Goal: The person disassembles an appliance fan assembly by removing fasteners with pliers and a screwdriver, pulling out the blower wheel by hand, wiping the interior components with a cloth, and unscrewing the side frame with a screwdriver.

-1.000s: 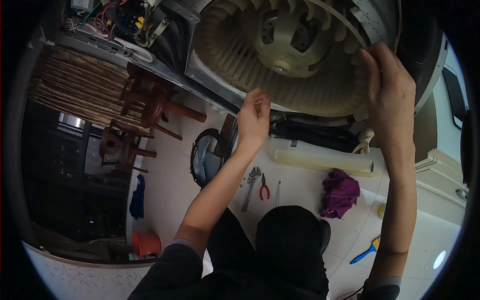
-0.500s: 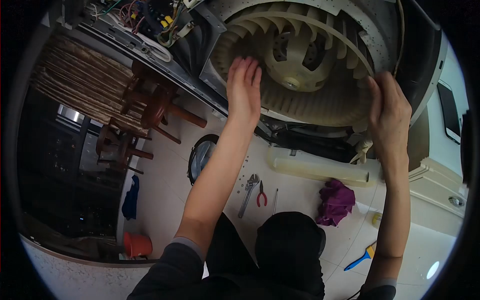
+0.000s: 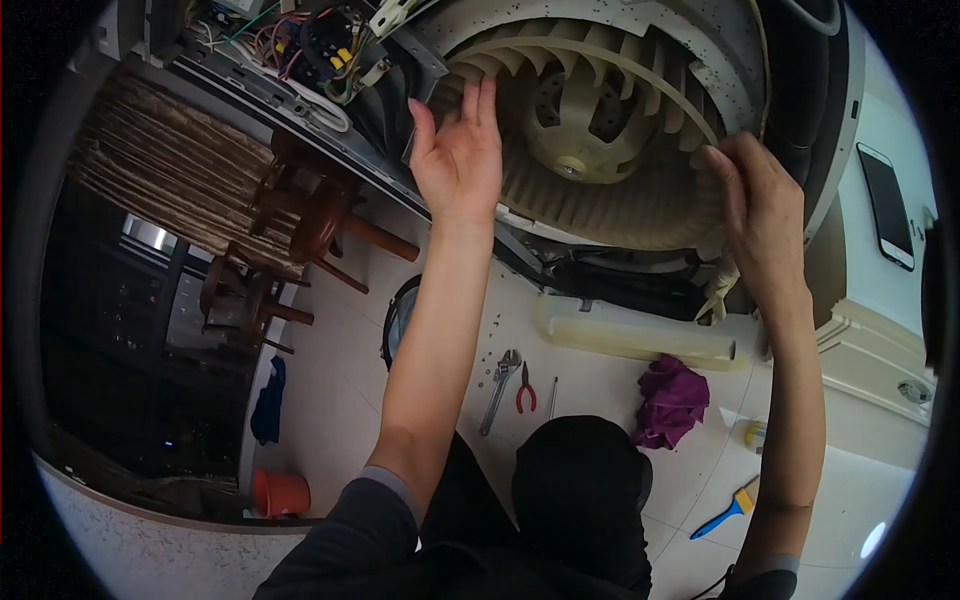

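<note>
A dusty, cream-coloured fan wheel (image 3: 610, 215) with curved blades sits in the round opening of a metal housing (image 3: 735, 85). At its centre is a hub (image 3: 570, 167) with a bolt. My left hand (image 3: 460, 160) is at the wheel's left edge, palm turned up, fingers stretched out and thumb apart; its fingertips reach the blades. On the right side my right hand (image 3: 755, 200) has its fingers closed on the wheel's rim. Coloured wires (image 3: 320, 55) lie in an open compartment at the upper left of the housing.
On the tiled floor lie a wrench (image 3: 500, 392), red-handled pliers (image 3: 526, 388), a thin screwdriver (image 3: 553, 397), a purple cloth (image 3: 672, 402) and a blue brush (image 3: 725, 510). A long pale part (image 3: 630, 337) lies below the housing. Wooden stools (image 3: 325, 225) stand left; a phone (image 3: 885, 205) rests right.
My left hand has moved up and left from the wheel's lower rim to its left edge, turning palm up and spreading its fingers. My right hand has shifted slightly down and stays at the right rim.
</note>
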`<state>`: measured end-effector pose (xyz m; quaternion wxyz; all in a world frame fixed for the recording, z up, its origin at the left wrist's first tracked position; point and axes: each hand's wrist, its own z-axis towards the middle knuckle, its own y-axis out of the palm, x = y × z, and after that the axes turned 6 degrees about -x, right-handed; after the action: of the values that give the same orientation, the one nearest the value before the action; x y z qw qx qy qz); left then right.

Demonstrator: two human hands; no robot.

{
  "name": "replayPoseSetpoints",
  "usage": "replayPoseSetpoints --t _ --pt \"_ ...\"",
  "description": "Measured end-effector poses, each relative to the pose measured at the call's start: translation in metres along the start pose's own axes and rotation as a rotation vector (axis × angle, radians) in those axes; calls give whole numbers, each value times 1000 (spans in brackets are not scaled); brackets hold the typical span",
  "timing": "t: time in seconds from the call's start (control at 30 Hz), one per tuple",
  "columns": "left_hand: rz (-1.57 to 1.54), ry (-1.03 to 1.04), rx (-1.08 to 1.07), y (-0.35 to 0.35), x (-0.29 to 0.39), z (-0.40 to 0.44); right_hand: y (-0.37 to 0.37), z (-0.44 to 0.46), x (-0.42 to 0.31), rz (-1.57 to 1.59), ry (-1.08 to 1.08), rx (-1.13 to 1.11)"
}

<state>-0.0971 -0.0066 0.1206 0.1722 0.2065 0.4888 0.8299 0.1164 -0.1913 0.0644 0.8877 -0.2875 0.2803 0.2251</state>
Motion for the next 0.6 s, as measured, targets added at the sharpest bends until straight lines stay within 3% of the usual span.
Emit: replayPoseSetpoints --t 0.23,0.3,0.6 --pt "169 151 -15 -24 1 9 -1 0 6 60 -53 -9" --pt "301 236 99 -23 0 11 -2 -1 4 89 -40 -41" --pt "531 292 89 -16 -18 9 3 -3 -5 93 -37 -27"
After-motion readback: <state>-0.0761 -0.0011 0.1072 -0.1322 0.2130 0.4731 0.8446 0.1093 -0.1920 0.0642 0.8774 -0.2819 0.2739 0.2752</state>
